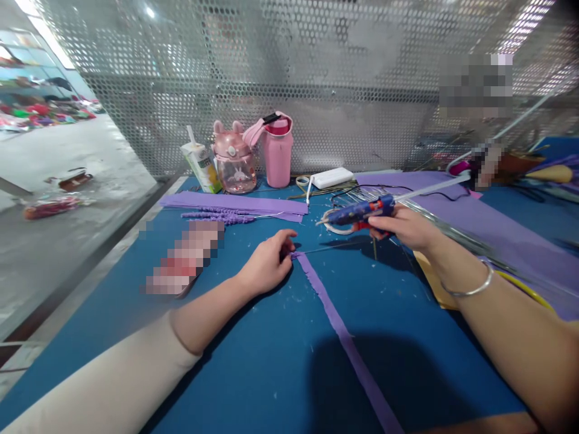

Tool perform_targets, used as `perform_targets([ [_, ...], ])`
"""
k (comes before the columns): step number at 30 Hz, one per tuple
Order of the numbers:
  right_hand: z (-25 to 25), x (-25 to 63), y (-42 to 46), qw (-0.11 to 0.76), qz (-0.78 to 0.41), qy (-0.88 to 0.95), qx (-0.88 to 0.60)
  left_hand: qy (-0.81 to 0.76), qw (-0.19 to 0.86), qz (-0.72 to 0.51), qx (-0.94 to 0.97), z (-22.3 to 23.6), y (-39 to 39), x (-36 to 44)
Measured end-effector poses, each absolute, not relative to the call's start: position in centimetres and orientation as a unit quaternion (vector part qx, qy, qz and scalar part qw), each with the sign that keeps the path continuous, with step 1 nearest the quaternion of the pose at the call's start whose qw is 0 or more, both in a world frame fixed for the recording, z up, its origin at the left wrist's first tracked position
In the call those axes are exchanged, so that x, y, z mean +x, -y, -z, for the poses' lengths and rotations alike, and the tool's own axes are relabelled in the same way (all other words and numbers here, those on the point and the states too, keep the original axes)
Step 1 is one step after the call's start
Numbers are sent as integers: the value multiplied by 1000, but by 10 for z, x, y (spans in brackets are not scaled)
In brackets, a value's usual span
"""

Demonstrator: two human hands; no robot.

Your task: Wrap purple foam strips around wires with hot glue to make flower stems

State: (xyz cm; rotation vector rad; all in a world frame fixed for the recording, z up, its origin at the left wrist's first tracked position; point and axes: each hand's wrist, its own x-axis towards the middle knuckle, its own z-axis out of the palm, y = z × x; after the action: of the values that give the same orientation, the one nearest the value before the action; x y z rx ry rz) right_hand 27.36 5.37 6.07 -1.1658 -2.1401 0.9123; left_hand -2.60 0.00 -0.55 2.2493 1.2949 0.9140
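My right hand (414,226) is wrapped round a blue hot glue gun (362,211), held above the table with its nozzle pointing left. A clear glue stick (429,187) sticks out of its back end. My left hand (269,262) rests on the blue table, its fingers closed at the end of a long purple strip (337,322) with a frayed edge. A thin wire (328,248) runs right from those fingers, below the glue gun. The strip trails down toward the table's near edge. The fingertips of the left hand are partly hidden.
Purple strips (235,204) and finished purple sprigs (217,215) lie behind my left hand. A drink carton (202,169), a bunny-eared bottle (235,163) and a pink bottle (277,154) stand by the perforated metal panel (362,108). Wires and purple sheets (493,229) spread at right.
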Motion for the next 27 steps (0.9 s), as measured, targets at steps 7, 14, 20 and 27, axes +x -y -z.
perform_targets([
  [7, -52, 261, -42, 144, -299, 848, -413, -458, 198, -316, 807, 6, 0, -27],
  [14, -41, 249, -40, 128, -245, 861, -427, -450, 190, -314, 814, 7, -1, -26],
  [20, -40, 242, -35, 147, -186, 870, -433, -452, 197, -316, 811, 7, -1, -26],
  [27, -45, 240, -34, 159, -194, 892, -377, -450, 195, -313, 813, 7, -1, -26],
])
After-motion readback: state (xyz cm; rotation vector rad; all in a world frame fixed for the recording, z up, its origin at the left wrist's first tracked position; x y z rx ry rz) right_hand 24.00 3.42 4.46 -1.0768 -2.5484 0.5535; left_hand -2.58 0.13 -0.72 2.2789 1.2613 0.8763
